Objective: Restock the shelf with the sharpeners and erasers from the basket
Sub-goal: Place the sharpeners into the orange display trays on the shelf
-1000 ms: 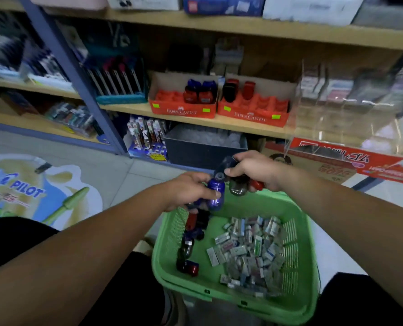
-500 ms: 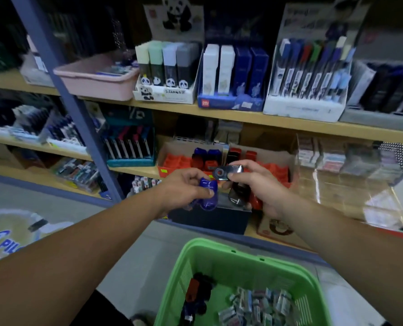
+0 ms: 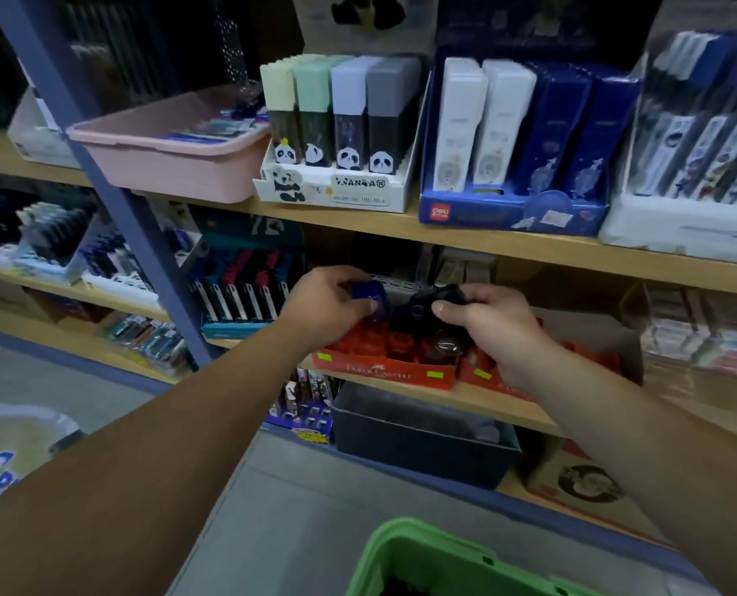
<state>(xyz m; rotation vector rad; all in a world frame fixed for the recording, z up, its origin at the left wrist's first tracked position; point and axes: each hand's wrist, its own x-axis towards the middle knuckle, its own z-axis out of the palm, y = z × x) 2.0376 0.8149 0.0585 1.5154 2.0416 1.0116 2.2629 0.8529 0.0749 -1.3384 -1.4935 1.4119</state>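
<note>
Over the red display tray (image 3: pixel 384 371) on the middle shelf (image 3: pixel 500 408), the two hands are held near each other but apart. A blue sharpener (image 3: pixel 372 294) is pinched between the thumb and curled fingers of the left hand (image 3: pixel 321 314), just above the left part of the tray. A black sharpener (image 3: pixel 427 305) is grasped by the right hand (image 3: pixel 493 333), its fingers wrapped over the top. Whether further pieces are bunched under that palm cannot be told.

The sharpeners are judged to be light, rigid pieces of smooth plastic, likely to slip when only nipped at a corner. They are best taken by the two flat sides near the top, so that the base is left free to be lowered into a moulded pocket. Little force is needed, though a handful held at once could easily be spilled.

Compared with half a second ago, both hands are carried farther in and are now set directly over the tray rather than in front of it. The green basket (image 3: pixel 422 552) is pushed to the near edge of the view, with only its rim shown and the erasers no longer seen. A second ago the hands were still held just above the basket.
</note>
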